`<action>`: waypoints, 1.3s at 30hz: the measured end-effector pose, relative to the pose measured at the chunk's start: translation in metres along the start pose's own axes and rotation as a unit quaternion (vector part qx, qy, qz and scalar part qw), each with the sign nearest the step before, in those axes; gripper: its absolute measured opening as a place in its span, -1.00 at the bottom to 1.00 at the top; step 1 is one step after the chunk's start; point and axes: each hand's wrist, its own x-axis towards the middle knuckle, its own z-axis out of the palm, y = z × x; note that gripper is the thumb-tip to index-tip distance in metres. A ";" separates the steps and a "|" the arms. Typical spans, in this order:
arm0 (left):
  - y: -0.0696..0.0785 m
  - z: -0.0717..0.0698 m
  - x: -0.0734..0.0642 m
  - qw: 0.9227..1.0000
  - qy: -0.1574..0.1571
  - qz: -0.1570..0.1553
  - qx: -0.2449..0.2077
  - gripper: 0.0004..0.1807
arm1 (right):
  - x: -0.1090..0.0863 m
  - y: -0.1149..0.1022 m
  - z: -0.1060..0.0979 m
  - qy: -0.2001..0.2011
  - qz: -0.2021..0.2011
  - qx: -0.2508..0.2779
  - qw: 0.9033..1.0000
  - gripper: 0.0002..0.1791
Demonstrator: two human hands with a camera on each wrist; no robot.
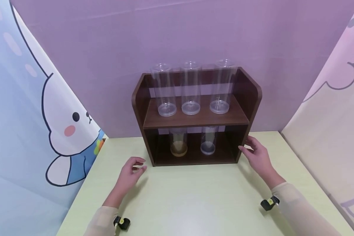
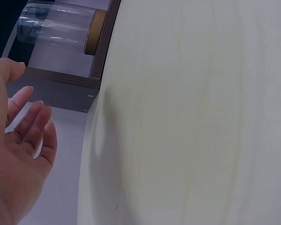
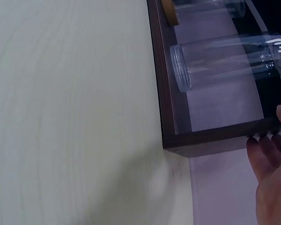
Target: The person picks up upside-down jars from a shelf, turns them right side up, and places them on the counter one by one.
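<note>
A dark brown two-tier wooden shelf (image 1: 196,122) stands on the table against the purple backdrop. My right hand (image 1: 258,157) is at its right side panel (image 3: 215,139), the thumb at the front edge and the fingers against the outer face. To the left of the shelf, my left hand (image 1: 129,175) hovers with loosely bent fingers, holding nothing, apart from the left side panel (image 2: 56,86). Three clear cylindrical jars (image 1: 190,88) stand upright on the upper tier. Below, one jar with a brownish base (image 1: 178,148) and one clear jar (image 1: 208,147) stand upright.
The pale table (image 1: 191,200) stretches in front of the shelf and to both sides. A purple cloth (image 1: 106,65) hangs behind. Printed cloths with a cartoon rabbit (image 1: 68,121) on the left and pale shapes (image 1: 330,137) on the right close the sides.
</note>
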 end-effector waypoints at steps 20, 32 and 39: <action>0.017 0.019 -0.017 0.993 -0.094 0.051 0.059 -0.87 | 0.000 -0.001 0.004 -0.001 0.014 0.012 1.000 -0.51; 0.056 0.069 -0.003 0.993 -0.094 0.071 0.031 -0.54 | -0.002 -0.003 -0.001 0.011 0.007 0.008 1.000 -0.51; 0.058 0.098 0.024 0.999 -0.024 0.043 0.022 -0.32 | -0.002 -0.002 0.002 0.013 0.007 0.004 1.000 -0.54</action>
